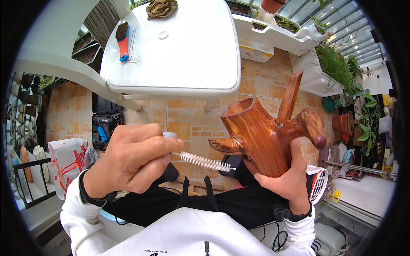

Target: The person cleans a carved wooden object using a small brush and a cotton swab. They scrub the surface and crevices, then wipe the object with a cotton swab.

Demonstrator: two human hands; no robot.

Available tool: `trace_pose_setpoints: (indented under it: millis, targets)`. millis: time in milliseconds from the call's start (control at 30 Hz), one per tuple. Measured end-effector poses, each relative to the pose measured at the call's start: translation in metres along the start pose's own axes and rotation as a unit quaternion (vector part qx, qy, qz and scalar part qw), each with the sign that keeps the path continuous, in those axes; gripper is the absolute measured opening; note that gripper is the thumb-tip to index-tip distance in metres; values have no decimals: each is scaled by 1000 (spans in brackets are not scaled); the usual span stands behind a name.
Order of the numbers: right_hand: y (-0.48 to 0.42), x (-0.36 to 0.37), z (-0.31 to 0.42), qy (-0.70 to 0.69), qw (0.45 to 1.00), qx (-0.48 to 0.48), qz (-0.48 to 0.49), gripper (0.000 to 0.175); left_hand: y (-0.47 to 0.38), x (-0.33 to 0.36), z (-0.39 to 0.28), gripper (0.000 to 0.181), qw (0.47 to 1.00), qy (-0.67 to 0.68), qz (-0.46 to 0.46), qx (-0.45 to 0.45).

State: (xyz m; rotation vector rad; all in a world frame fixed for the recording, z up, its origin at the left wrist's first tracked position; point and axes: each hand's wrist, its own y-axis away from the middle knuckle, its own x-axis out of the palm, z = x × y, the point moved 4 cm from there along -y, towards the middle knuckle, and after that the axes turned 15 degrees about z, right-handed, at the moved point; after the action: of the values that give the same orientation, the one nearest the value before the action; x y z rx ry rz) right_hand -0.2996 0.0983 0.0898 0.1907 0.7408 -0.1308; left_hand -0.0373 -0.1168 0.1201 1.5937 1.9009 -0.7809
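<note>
Between the fingers of my left hand [137, 160] is a small white-bristled bottle brush [206, 161], its bristles pointing right. A pale round piece [169, 135] shows by the same fingertips; whether it is part of the brush I cannot tell. My right hand [285, 182] grips the base of a glossy reddish-brown carved wood vessel [261, 137] with branch-like stubs. Its hollow mouth faces up and to the left. The brush tip is apart from the vessel, to its left.
Ahead stands a white plastic table [179, 60] with a red-and-blue handled brush [123, 43], a white ring [163, 35] and a crumpled brown cloth [161, 9]. An open tool case [105, 124] and a plastic bag [69, 163] are at left. Potted plants [344, 123] line the right.
</note>
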Motion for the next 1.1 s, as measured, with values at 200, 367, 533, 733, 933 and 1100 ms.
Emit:
trace_pose_setpoints:
  millis: [200,367,533,733,933,1100]
  targets:
    - [13,7,5,-5,1000,-14,-17,115,12,12,-6,17,999,-29,24,12]
    - [15,14,-12,-137,990,25,34,133,22,16,-1,32,999,1,31,7]
    - [23,20,-20,-221,973,62,32,143,23,19,6,32,999,36,37,12]
    - [31,20,-30,-266,958,108,10,148,14,19,22,29,996,85,24,-12]
    - [32,21,-33,-165,977,121,51,145,2,23,34,25,994,83,50,-46]
    - [37,13,-35,-11,979,174,108,143,-5,28,39,25,992,88,60,-73]
